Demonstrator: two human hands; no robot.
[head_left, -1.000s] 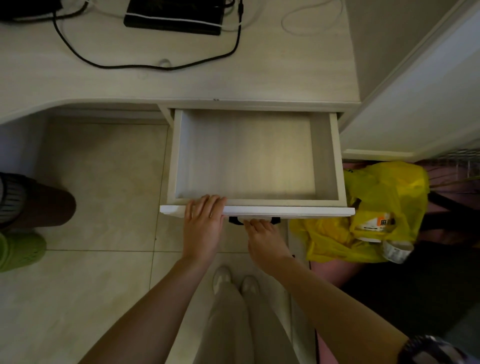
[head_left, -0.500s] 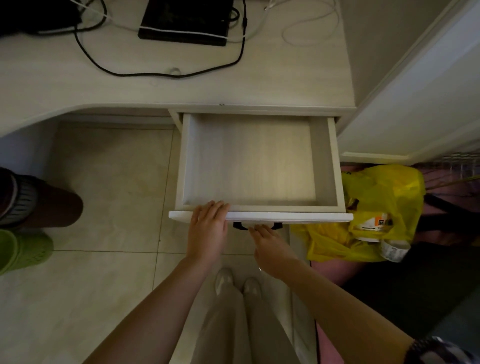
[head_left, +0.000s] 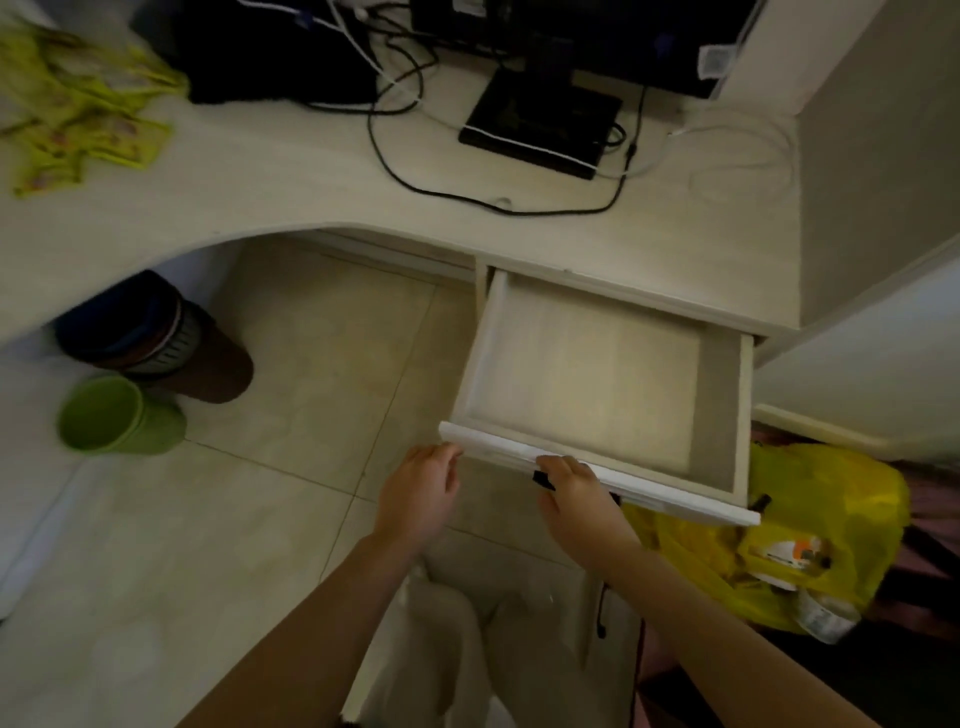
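A pale wooden drawer (head_left: 724, 415) stands pulled out from under the desk (head_left: 260, 176), with nothing inside it. My right hand (head_left: 574, 501) grips the drawer's white front panel (head_left: 670, 493) near its middle, fingers curled over the top edge, right beside the black handle (head_left: 543, 479). My left hand (head_left: 421, 493) hovers just off the panel's left corner, fingers loosely curled and holding nothing.
On the desk are a black monitor base (head_left: 540, 130), tangled cables (head_left: 395, 156) and yellow-green packets (head_left: 83, 119). A brown bin (head_left: 171, 343) and a green bin (head_left: 114, 415) sit on the tiled floor at left. A yellow plastic bag (head_left: 810, 535) lies right of the drawer.
My left hand has come off the drawer's front edge and moved left. My right hand rose from under the handle onto the front panel. The view swung left, showing more desk.
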